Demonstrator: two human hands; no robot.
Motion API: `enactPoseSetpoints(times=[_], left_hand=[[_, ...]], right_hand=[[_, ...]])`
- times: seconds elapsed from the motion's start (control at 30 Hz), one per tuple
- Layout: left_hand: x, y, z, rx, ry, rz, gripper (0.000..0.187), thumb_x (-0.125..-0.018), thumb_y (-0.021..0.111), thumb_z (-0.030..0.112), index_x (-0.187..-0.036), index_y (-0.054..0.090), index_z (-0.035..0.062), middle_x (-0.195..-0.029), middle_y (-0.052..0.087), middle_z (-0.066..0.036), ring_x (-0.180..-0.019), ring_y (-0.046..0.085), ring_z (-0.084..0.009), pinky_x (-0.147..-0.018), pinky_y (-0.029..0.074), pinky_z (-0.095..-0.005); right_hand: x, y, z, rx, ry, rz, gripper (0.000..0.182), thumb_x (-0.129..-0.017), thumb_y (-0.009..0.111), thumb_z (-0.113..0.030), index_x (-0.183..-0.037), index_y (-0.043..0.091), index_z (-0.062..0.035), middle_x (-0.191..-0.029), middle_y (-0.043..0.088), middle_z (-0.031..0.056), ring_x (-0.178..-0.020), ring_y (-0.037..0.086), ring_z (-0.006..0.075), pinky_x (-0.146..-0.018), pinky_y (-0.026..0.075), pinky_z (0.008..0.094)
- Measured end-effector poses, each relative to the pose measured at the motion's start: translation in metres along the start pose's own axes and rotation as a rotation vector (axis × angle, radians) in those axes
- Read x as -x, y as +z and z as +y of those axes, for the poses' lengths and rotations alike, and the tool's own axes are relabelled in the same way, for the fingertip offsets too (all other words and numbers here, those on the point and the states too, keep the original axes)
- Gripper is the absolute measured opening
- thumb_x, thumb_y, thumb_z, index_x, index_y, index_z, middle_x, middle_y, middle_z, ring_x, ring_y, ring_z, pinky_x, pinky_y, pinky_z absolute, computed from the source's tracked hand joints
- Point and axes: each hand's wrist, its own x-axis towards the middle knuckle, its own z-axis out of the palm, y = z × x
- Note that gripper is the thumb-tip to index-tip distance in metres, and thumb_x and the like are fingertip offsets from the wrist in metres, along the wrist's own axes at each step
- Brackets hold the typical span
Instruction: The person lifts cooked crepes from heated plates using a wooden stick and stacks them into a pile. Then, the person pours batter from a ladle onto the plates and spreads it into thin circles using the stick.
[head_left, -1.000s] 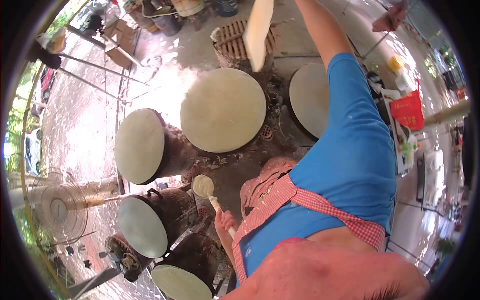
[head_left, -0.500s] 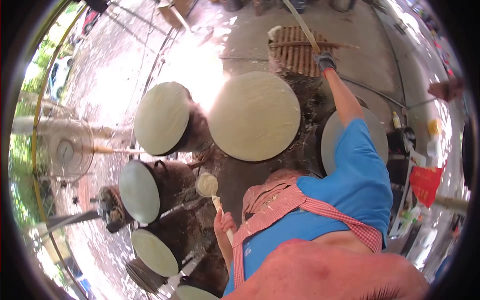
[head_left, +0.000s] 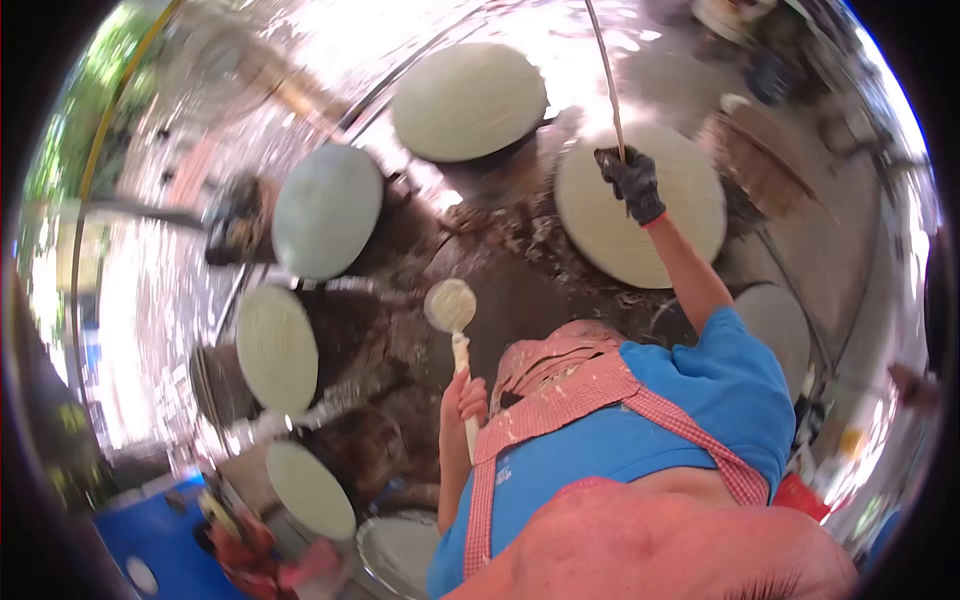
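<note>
My left hand (head_left: 470,396), bare, is wrapped round the handle of a ladle (head_left: 451,305) whose round bowl holds pale batter. My right hand (head_left: 634,183) wears a dark glove and grips a long thin stick (head_left: 606,70) that points away from me. Below the gloved hand lies a large round griddle (head_left: 600,235) covered with a pale layer. Another coated griddle (head_left: 470,100) is farther off, and a grey-green one (head_left: 328,210) stands left of the ladle.
More round griddles stand at the left (head_left: 277,350) and lower left (head_left: 311,490). A grey griddle (head_left: 775,325) is beside my right arm. A slatted wooden rack (head_left: 760,155) lies at the upper right. A blue surface (head_left: 160,540) is at the lower left.
The view has turned to the right, so the griddles appear shifted. My gloved hand has moved from beside the slatted rack to over the large griddle. Both hands keep their hold.
</note>
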Motion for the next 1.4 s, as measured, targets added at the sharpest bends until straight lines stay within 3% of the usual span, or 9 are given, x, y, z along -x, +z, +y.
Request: enactPoseSetpoints(times=[0.13, 0.43, 0.73, 0.87, 0.93, 1.1, 1.2, 1.33, 1.4], left_hand=[[0.046, -0.009, 0.001, 0.044, 0.304, 0.062, 0.014, -0.09, 0.039, 0.022, -0.098, 0.049, 0.0247, -0.051, 0.03, 0.0, -0.033, 0.025, -0.0072, -0.028, 0.025, -0.0185], [-0.071, -0.082, -0.025, 0.147, 0.975, 0.125, 0.012, -0.09, 0.039, 0.025, -0.087, 0.05, 0.0207, -0.049, 0.03, 0.001, -0.034, 0.029, -0.0071, -0.026, 0.023, -0.0198], [-0.13, -0.165, -0.036, 0.508, 1.455, -0.33, 0.042, -0.087, 0.043, 0.038, -0.058, 0.031, 0.0104, -0.045, 0.026, 0.002, -0.034, 0.026, -0.0083, -0.031, 0.025, -0.0205], [-0.107, -0.214, -0.03, 0.395, 1.745, -0.47, 0.032, -0.088, 0.042, 0.031, -0.067, 0.038, 0.008, -0.048, 0.03, 0.001, -0.034, 0.026, -0.0077, -0.03, 0.024, -0.0196], [-0.069, -0.213, -0.047, 0.233, 2.169, 0.376, 0.01, -0.087, 0.042, 0.019, -0.086, 0.039, 0.0093, -0.054, 0.034, -0.001, -0.035, 0.026, -0.0071, -0.03, 0.024, -0.019], [0.044, -0.308, -0.048, 0.345, 2.06, 0.501, 0.014, -0.083, 0.042, 0.006, -0.093, 0.035, 0.0124, -0.058, 0.038, -0.002, -0.035, 0.031, -0.008, -0.029, 0.024, -0.0205], [0.081, -0.466, -0.004, 0.61, 1.767, 0.416, 0.009, -0.082, 0.043, 0.007, -0.086, 0.036, 0.0104, -0.054, 0.036, -0.001, -0.036, 0.032, -0.0081, -0.029, 0.025, -0.0205], [0.079, -0.596, 0.041, 0.669, 1.39, 0.529, 0.014, -0.081, 0.046, 0.013, -0.076, 0.034, 0.009, -0.049, 0.032, 0.001, -0.034, 0.031, -0.0076, -0.029, 0.026, -0.0207], [0.083, -0.528, 0.032, 0.643, 1.452, 0.707, 0.011, -0.078, 0.047, 0.009, -0.076, 0.036, 0.007, -0.048, 0.034, -0.001, -0.033, 0.032, -0.0097, -0.028, 0.025, -0.0234]], right_hand=[[0.041, 0.128, 0.056, 0.567, -0.508, -0.326, 0.028, -0.075, 0.059, -0.017, -0.099, 0.058, -0.0024, -0.075, 0.062, 0.0096, -0.065, 0.057, 0.0197, -0.061, 0.044, 0.0306], [-0.069, 0.193, 0.216, 1.083, -0.425, -1.257, 0.053, -0.073, 0.058, -0.042, -0.111, 0.051, -0.0062, -0.097, 0.058, 0.0186, -0.091, 0.054, 0.0324, -0.079, 0.041, 0.0381], [-0.075, 0.375, 0.333, 0.945, -0.458, -1.855, 0.029, -0.074, 0.063, -0.025, -0.095, 0.06, -0.0042, -0.081, 0.062, 0.0121, -0.073, 0.056, 0.0192, -0.066, 0.042, 0.0307], [0.025, 0.45, 0.361, 0.535, -0.952, -1.926, 0.035, -0.074, 0.058, -0.035, -0.099, 0.058, -0.0098, -0.093, 0.059, 0.0148, -0.087, 0.055, 0.0306, -0.076, 0.042, 0.0364], [0.088, 0.484, 0.349, 0.581, -0.86, -2.091, 0.036, -0.074, 0.058, -0.036, -0.099, 0.058, -0.0101, -0.094, 0.058, 0.0152, -0.088, 0.055, 0.0306, -0.075, 0.043, 0.0377], [0.255, 0.498, 0.298, 0.814, -1.401, -2.128, 0.03, -0.076, 0.052, -0.027, -0.095, 0.058, -0.004, -0.082, 0.061, 0.0145, -0.076, 0.059, 0.0311, -0.067, 0.044, 0.0398], [0.318, 0.479, 0.344, 0.92, -2.157, -1.956, 0.02, -0.07, 0.05, -0.017, -0.085, 0.062, -0.0095, -0.08, 0.062, 0.012, -0.074, 0.059, 0.0297, -0.065, 0.046, 0.04], [0.332, 0.471, 0.264, 0.815, -1.545, -2.094, 0.019, -0.072, 0.051, -0.021, -0.082, 0.061, -0.0099, -0.08, 0.061, 0.0121, -0.077, 0.058, 0.0301, -0.068, 0.045, 0.0403], [0.321, 0.47, 0.324, 1.102, -1.701, -2.063, 0.02, -0.073, 0.052, -0.026, -0.085, 0.061, -0.0124, -0.082, 0.061, 0.0114, -0.079, 0.058, 0.0296, -0.069, 0.045, 0.0401]])
